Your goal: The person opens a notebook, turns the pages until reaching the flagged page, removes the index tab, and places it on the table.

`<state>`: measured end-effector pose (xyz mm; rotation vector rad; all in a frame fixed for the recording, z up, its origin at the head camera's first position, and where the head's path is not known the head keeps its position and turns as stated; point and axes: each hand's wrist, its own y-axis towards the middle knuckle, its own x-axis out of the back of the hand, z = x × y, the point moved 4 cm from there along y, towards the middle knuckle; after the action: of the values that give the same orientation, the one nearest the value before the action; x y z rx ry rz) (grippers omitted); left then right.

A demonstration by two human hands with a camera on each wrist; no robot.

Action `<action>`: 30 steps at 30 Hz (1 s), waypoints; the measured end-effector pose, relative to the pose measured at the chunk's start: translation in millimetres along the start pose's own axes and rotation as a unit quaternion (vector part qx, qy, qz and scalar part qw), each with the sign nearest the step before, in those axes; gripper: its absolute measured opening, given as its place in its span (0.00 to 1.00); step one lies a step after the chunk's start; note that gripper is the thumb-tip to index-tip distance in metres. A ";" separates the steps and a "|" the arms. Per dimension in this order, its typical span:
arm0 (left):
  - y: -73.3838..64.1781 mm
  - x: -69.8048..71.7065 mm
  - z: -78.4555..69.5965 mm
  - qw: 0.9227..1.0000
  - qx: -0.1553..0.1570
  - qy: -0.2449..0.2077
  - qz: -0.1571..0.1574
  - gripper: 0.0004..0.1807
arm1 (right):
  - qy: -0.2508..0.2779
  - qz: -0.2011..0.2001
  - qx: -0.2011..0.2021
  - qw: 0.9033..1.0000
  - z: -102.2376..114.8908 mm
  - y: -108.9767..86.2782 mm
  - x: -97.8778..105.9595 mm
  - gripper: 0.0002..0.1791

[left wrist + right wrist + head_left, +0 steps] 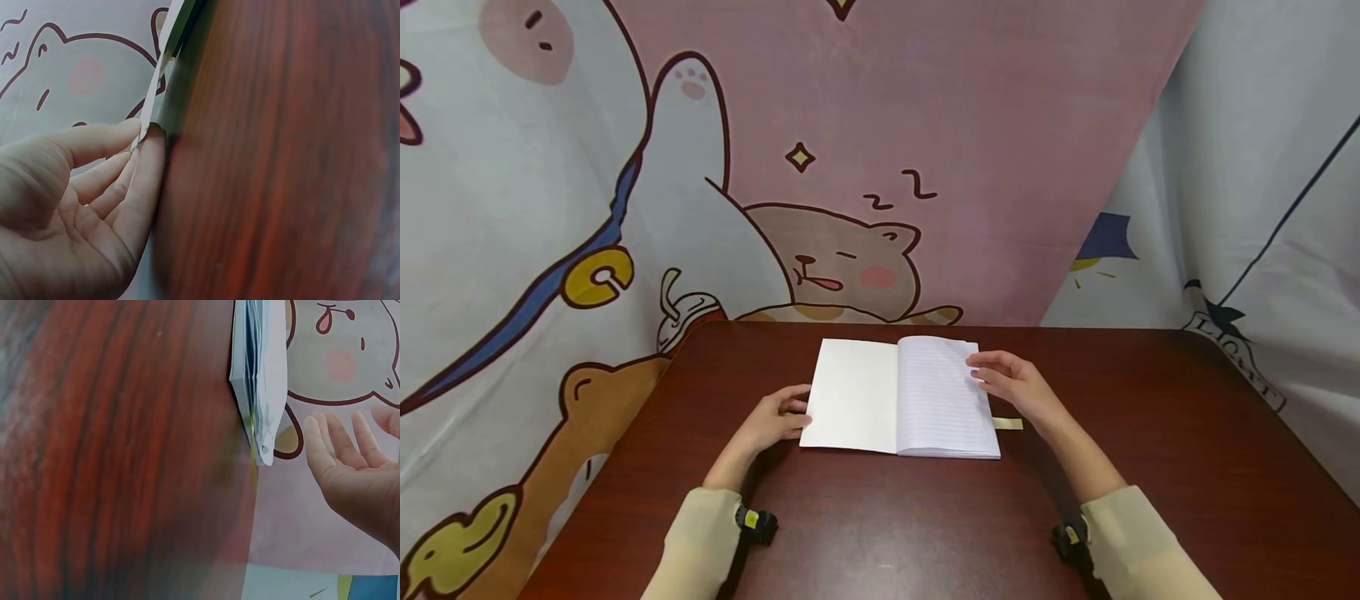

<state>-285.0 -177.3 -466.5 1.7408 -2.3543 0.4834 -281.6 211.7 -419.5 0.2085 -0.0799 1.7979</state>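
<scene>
An open notebook (943,404) lies on the brown table, with a blank white left side and a lined right page. At its left edge my left hand (771,419) pinches the cover. In the left wrist view, the thumb (109,139) is on one face of the thin cover edge and fingers are behind it. My right hand (1018,385) is held over the notebook's upper right edge, fingers loosely bent. The right wrist view shows this hand (362,481) apart from the page stack (262,381), with nothing between its fingers.
A pale yellow strip (1007,423) sticks out from under the notebook's right side. The dark brown table (880,525) has its far edge against a cartoon-printed cloth (985,167). Small black devices (758,525) are worn on both wrists.
</scene>
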 end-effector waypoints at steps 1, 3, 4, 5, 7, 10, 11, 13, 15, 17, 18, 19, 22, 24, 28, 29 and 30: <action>0.3 0.1 0.4 1.000 0.003 0.001 -0.003 0.32 | -0.002 -0.001 -0.002 1.000 -0.8 -0.2 0.5 0.21; 0.6 0.5 1.1 1.000 0.007 0.003 -0.004 0.32 | -0.004 -0.003 -0.005 1.000 -2.5 -0.4 1.4 0.22; 0.8 0.6 1.4 1.000 0.005 0.005 -0.003 0.32 | -0.004 -0.004 -0.006 1.000 -3.4 -0.4 1.8 0.22; 1.0 0.8 1.9 1.000 0.007 0.005 -0.006 0.32 | -0.006 -0.006 -0.009 1.000 -4.7 -0.3 2.4 0.22; 1.2 0.9 2.8 1.000 0.011 0.001 -0.009 0.32 | -0.007 -0.009 -0.013 1.000 -7.0 0.2 3.0 0.22; 1.4 0.9 4.0 1.000 0.009 0.002 -0.009 0.32 | -0.008 -0.014 -0.024 1.000 -10.4 0.8 3.9 0.22; 1.5 1.0 4.6 1.000 0.012 -0.001 -0.011 0.32 | -0.010 -0.015 -0.028 0.999 -11.6 0.9 4.3 0.22; 1.7 1.3 5.6 1.000 0.013 0.001 -0.011 0.32 | -0.012 -0.021 -0.038 0.999 -13.8 1.0 4.9 0.22; 1.6 1.8 6.3 1.000 0.011 0.004 -0.010 0.32 | -0.016 -0.024 -0.046 0.999 -15.9 0.8 5.8 0.22; 1.5 2.4 7.0 1.000 0.013 0.005 -0.009 0.32 | -0.018 -0.027 -0.053 0.998 -17.2 0.2 6.4 0.22; 1.5 2.6 7.4 1.000 0.012 0.006 -0.008 0.32 | -0.018 -0.028 -0.057 0.998 -17.7 0.0 6.7 0.22; 1.5 2.5 7.8 1.000 0.012 0.006 -0.008 0.32 | -0.018 -0.029 -0.061 0.998 -18.0 -0.4 7.0 0.23; 1.5 2.5 8.3 1.000 0.011 0.005 -0.006 0.32 | -0.017 -0.026 -0.072 0.997 -18.5 -0.6 7.0 0.24; 1.6 2.5 8.6 1.000 0.011 0.003 -0.008 0.32 | -0.021 -0.024 -0.081 0.996 -19.2 -0.3 6.6 0.24; 1.4 2.6 8.5 1.000 0.011 0.004 -0.009 0.32 | -0.028 -0.012 -0.097 0.995 -21.2 0.4 5.3 0.26; 1.3 2.7 8.5 1.000 0.011 0.004 -0.009 0.32 | -0.029 -0.008 -0.099 0.995 -21.5 0.4 5.0 0.26; 1.2 2.6 8.3 1.000 0.011 0.004 -0.009 0.32 | -0.029 -0.003 -0.101 0.995 -21.9 0.4 4.7 0.26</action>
<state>-286.6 -182.3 -473.6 1.7648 -2.3348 0.5144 -285.2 219.8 -440.1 0.1163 -0.2996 1.7638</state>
